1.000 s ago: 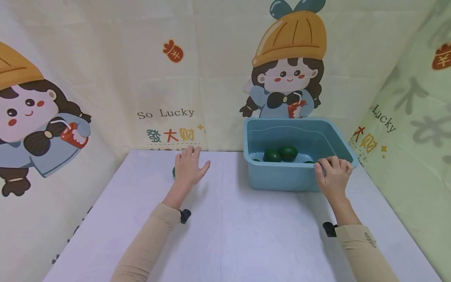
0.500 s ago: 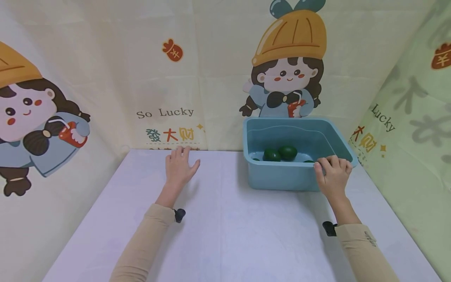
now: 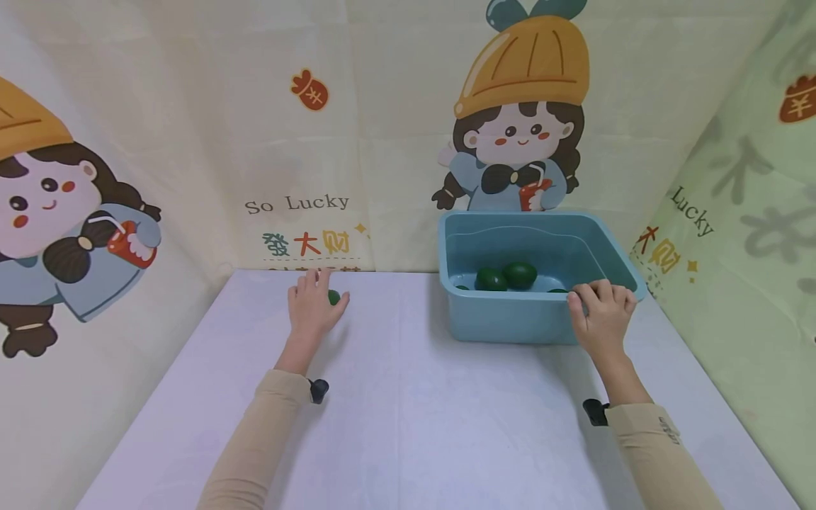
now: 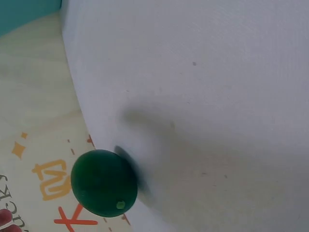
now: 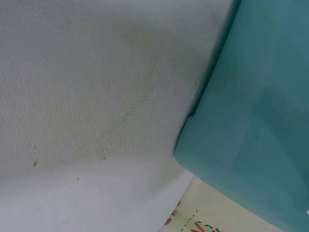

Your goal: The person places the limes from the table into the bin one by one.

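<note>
At the far left of the table, my left hand (image 3: 310, 309) is stretched out with its fingers spread. Beside it, between thumb and fingers in the head view, part of a dark green avocado (image 3: 333, 297) shows. The left wrist view has this avocado (image 4: 104, 183) whole, with a pale stem spot and fingertips (image 4: 7, 220) apart from it. My right hand (image 3: 603, 319) grips the front rim of a blue plastic bin (image 3: 510, 319), near its right corner. Inside lie two avocados (image 3: 491, 279), plus slivers of other green ones behind the front wall.
A white-covered table (image 3: 408, 411) carries everything. Its back edge meets a cream printed cloth (image 3: 395, 142) hanging like a wall, with more cloth at both sides. The bin stands at the back right, close to that cloth.
My left hand has moved left across the table; the avocado, first seen at its left and then hidden, now shows on its thumb side. My right hand stays on the bin's rim.
</note>
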Tool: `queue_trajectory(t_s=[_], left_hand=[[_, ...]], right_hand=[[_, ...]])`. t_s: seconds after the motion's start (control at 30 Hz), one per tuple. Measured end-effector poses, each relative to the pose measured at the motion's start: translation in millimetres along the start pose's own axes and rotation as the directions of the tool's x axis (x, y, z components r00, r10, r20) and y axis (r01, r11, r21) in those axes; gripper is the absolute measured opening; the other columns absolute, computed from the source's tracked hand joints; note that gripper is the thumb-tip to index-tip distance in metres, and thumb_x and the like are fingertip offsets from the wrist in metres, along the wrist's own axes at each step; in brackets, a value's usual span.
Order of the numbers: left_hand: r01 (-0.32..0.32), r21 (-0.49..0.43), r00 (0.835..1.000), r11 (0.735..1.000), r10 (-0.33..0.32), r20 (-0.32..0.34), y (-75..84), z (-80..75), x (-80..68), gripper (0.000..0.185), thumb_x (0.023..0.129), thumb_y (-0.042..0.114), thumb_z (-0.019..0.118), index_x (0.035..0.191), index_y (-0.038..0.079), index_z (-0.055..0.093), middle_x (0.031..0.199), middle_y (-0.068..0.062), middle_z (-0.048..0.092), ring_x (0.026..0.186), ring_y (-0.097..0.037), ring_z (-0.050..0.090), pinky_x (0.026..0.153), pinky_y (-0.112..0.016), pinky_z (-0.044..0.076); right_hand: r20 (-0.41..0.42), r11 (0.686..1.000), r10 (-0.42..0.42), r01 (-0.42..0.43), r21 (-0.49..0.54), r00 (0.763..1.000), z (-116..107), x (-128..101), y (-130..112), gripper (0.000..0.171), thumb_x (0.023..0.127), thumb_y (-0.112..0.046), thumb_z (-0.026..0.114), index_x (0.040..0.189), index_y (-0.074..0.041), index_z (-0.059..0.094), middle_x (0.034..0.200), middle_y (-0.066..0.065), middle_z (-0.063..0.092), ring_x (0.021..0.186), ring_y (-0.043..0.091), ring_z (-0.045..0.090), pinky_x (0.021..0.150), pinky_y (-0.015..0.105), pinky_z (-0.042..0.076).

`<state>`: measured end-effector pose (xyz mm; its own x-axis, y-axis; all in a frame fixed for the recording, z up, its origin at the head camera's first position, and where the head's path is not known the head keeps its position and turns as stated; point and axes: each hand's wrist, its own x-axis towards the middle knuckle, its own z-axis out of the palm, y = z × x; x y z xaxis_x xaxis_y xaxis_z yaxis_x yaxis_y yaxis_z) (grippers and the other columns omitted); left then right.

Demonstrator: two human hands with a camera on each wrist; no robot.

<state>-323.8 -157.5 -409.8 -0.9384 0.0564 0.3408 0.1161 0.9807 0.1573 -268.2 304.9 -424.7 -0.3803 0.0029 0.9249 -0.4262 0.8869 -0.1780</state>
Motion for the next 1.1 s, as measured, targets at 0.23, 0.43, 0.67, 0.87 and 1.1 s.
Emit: queue_trajectory(t_s=[0.23,0.43,0.67,0.87,1.1], left_hand=[[0.057,-0.002,0.997,0.998,-0.056,0.061,-8.6,5.8,-2.2,0.067,0.084,0.047,0.051,0.133,0.004,0.036,0.116,-0.019,0.038,0.098,-0.034,0.039,0.081,-0.049,0.034],[0.099,-0.012,0.991,0.995,-0.098,0.093,-15.4,13.1,-6.1,0.065,0.084,0.047,0.05,0.129,0.002,0.036,0.112,-0.019,0.038,0.098,-0.035,0.037,0.08,-0.05,0.033],[0.137,-0.014,0.983,0.99,-0.135,0.128,-24.1,21.7,-10.0,0.069,0.082,0.047,0.05,0.13,-0.001,0.035,0.112,-0.021,0.038,0.099,-0.036,0.037,0.082,-0.052,0.033],[0.176,-0.036,0.971,0.984,-0.167,0.172,-32.2,28.0,-11.8,0.074,0.081,0.048,0.053,0.132,-0.001,0.033,0.116,-0.022,0.036,0.103,-0.037,0.035,0.085,-0.054,0.03],[0.197,-0.037,0.958,0.98,-0.184,0.22,-37.7,34.5,-11.8,0.075,0.081,0.048,0.054,0.132,-0.003,0.032,0.118,-0.024,0.035,0.106,-0.039,0.035,0.085,-0.055,0.031]], right_hand=[[0.013,1.0,0.011,-0.011,-0.003,1.0,-1,-1,0,0.048,0.094,-0.044,0.039,0.077,-0.003,0.058,0.081,0.019,0.047,0.074,0.037,0.033,0.074,0.055,0.016],[0.022,1.0,0.013,-0.013,-0.003,1.0,-1,-2,1,0.048,0.094,-0.043,0.039,0.077,-0.003,0.059,0.081,0.019,0.047,0.074,0.037,0.033,0.074,0.055,0.017],[0.026,1.0,0.018,-0.018,-0.004,0.999,-2,-1,1,0.049,0.094,-0.044,0.038,0.078,-0.003,0.058,0.081,0.019,0.047,0.074,0.037,0.033,0.074,0.055,0.016],[0.025,1.0,0.015,-0.015,-0.005,1.0,-1,-1,1,0.049,0.094,-0.045,0.038,0.078,-0.003,0.059,0.081,0.019,0.047,0.074,0.037,0.033,0.074,0.055,0.017],[0.025,1.0,0.016,-0.015,-0.006,1.0,-1,-1,1,0.049,0.094,-0.045,0.038,0.077,-0.003,0.059,0.081,0.019,0.047,0.074,0.037,0.033,0.074,0.055,0.016]])
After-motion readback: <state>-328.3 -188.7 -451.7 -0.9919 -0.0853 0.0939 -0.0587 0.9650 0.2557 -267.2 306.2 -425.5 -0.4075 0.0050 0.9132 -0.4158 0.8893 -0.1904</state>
